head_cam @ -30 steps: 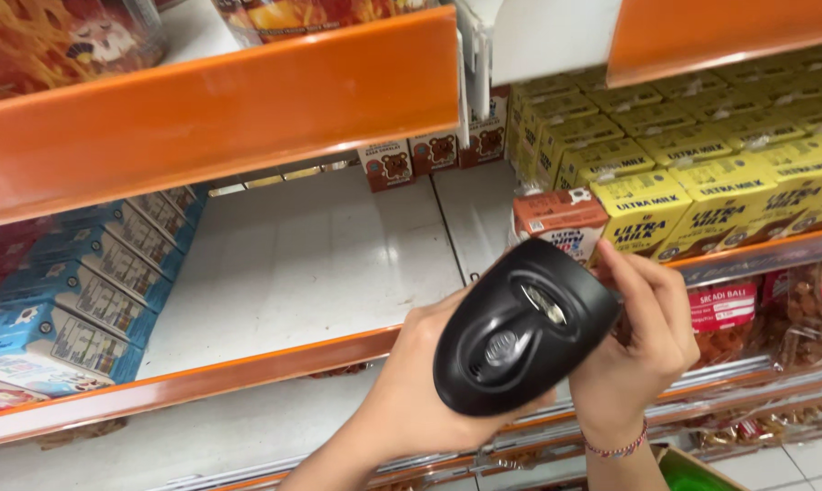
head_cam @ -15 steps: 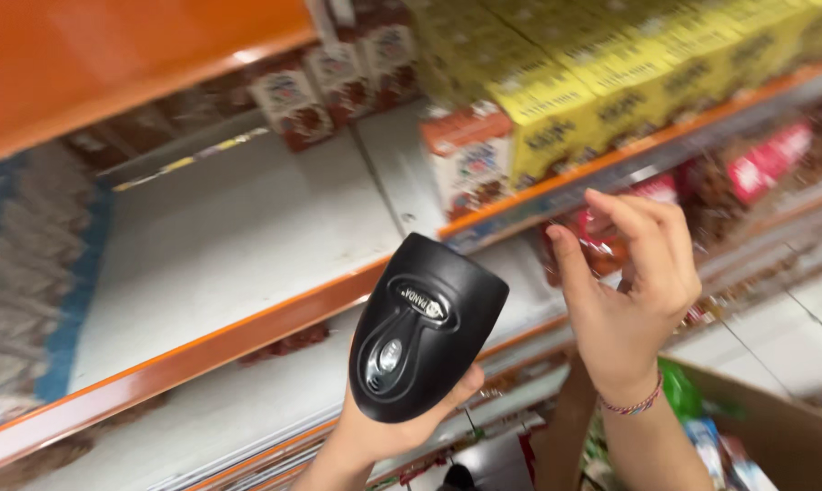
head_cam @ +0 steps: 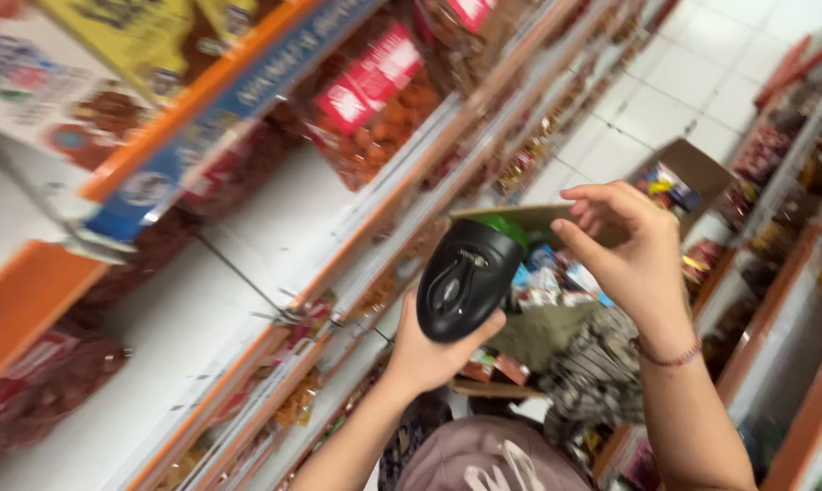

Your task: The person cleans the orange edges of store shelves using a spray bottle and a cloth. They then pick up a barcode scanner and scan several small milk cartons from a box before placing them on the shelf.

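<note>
Left hand (head_cam: 429, 350) grips black handheld scanner (head_cam: 466, 277); right hand (head_cam: 634, 255) empty, fingers loosely curled.
Scanner upright in left palm, thumb along its right edge, just left of the right hand, not touching. Cardboard box (head_cam: 693, 164) of mixed packets behind both hands. Orange-edged shelves (head_cam: 275, 336) with red snack bags (head_cam: 375, 100) left of the left hand.

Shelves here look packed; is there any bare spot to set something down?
Yes: the white shelf board is bare beside the red snack bags. The cardboard box behind the scanner is crammed.
</note>
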